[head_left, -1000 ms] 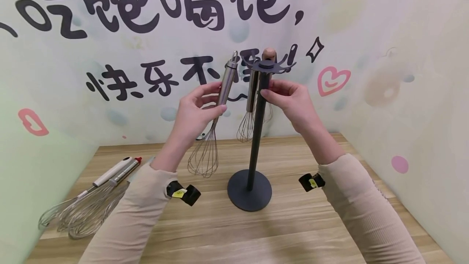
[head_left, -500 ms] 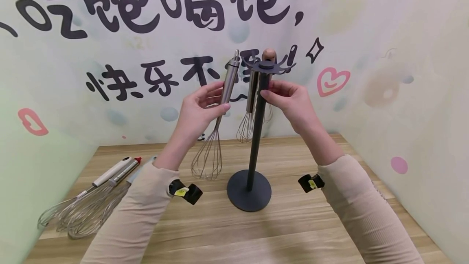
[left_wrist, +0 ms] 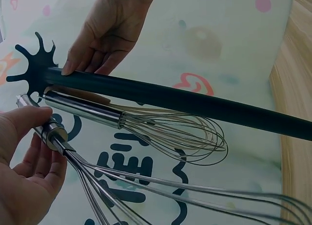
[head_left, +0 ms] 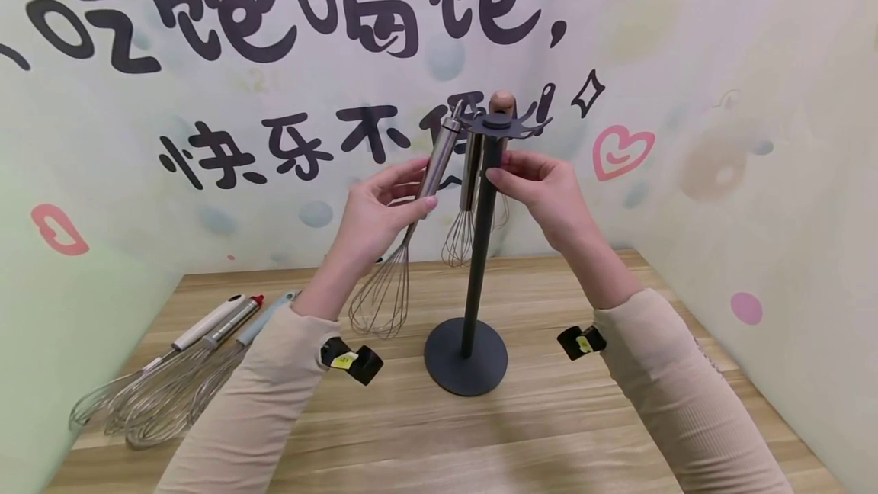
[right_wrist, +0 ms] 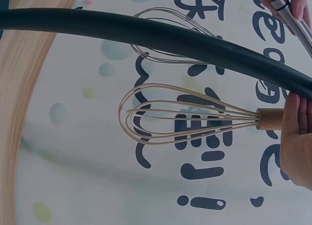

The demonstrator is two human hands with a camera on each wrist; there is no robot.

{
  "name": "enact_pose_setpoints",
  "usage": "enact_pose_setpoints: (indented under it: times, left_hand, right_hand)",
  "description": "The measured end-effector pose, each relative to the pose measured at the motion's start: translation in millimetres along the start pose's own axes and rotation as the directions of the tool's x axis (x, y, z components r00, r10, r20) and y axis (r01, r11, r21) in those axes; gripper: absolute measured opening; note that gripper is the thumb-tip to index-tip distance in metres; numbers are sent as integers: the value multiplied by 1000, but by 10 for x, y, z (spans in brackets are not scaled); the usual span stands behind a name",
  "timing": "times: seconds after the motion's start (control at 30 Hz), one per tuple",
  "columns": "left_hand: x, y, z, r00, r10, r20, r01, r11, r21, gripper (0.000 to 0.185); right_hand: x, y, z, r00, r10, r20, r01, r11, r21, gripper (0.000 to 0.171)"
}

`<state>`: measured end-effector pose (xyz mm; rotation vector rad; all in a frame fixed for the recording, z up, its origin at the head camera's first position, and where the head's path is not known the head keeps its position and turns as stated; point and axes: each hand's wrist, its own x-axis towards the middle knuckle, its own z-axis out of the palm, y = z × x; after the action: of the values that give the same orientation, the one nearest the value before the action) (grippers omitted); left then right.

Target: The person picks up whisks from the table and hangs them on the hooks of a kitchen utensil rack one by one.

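Note:
My left hand grips a steel whisk by its handle. The whisk tilts, wires down, and its hanging loop is right by a hook of the dark rack top; contact is hard to tell. My right hand holds the dark whisk stand near the top of its pole, thumb in front. Another steel whisk hangs from the rack between the held whisk and the pole. Behind the pole hangs a whisk with a wooden handle and pale wires, close to my right fingers.
Several whisks lie at the left of the wooden table, among them one with a white handle and one with a light blue handle. The stand's round base rests mid-table. A printed wall rises behind.
My left hand has moved right with the steel whisk, bringing its loop up to the rack's hooks. The whisk leans further toward the stand. My right hand has stayed on the pole.

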<state>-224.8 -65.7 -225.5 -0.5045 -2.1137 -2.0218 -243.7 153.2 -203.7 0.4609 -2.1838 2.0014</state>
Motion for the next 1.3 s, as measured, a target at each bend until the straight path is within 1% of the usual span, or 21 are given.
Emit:
enact_pose_setpoints:
  times: [0.2, 0.33, 0.53, 0.77, 1.07, 1.2, 1.3]
  left_hand:
    - [0, -20, -4, 1000, -18, -5, 18, 1000, 20, 51]
    - [1, -25, -6, 999, -33, -6, 33, 999, 13, 52]
    - [7, -43, 0, 999, -37, -2, 37, 999, 13, 52]
    - [-3, -79, 0, 998, -58, 8, 58, 998, 22, 50]
    - [-6, -116, 25, 999, -44, 19, 44, 999, 8, 50]
    - [-18, -123, 44, 998, -55, 35, 54, 998, 10, 50]
    - [-24, -140, 54, 997, -62, 44, 62, 998, 8, 50]
  right_hand:
    - [2, 3, -6, 1000, 7, 4, -7, 1000, 1, 22]
    - [2, 1, -12, 1000, 8, 6, -8, 1000, 1, 23]
    - [0, -4, -13, 1000, 9, 0, -9, 1000, 4, 21]
    - [4, -3, -11, 1000, 13, 0, -13, 1000, -5, 25]
    - [-2, -3, -12, 1000, 24, 0, -24, 1000, -14, 29]
    - [-7, -12, -10, 1000, 23, 2, -23, 1000, -7, 26]
    - [-12, -17, -6, 1000, 18, 5, -18, 1000, 5, 18]
